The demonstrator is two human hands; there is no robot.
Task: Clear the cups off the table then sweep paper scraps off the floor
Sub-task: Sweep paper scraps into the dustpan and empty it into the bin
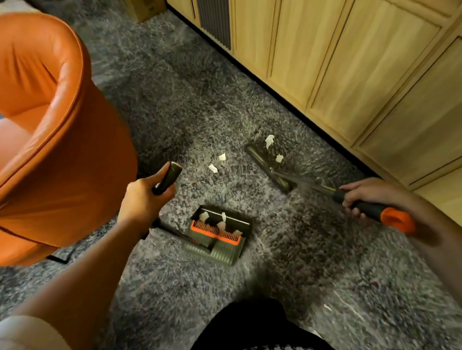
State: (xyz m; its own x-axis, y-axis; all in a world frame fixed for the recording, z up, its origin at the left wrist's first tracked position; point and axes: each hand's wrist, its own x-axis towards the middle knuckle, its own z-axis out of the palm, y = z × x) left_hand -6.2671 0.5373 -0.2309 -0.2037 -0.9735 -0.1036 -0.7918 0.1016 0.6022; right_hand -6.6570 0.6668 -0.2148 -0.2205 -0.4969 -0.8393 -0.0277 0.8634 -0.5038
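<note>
Print on the cardboard box (140,5) at the far end is too blurred to read. The right hand (375,194) grips the broom (397,218) by its black-and-orange handle. Its long axis runs from lower right up-left to the broom head (270,169), which lies among loose paper scraps (222,157) near the cabinets (355,53). The left hand (144,197) grips the upright handle of the dustpan (220,235), which sits on the carpet (184,107) between both hands, holding scraps. The orange chair (33,128) bounds the left, and open carpet lies nearer the person.
</note>
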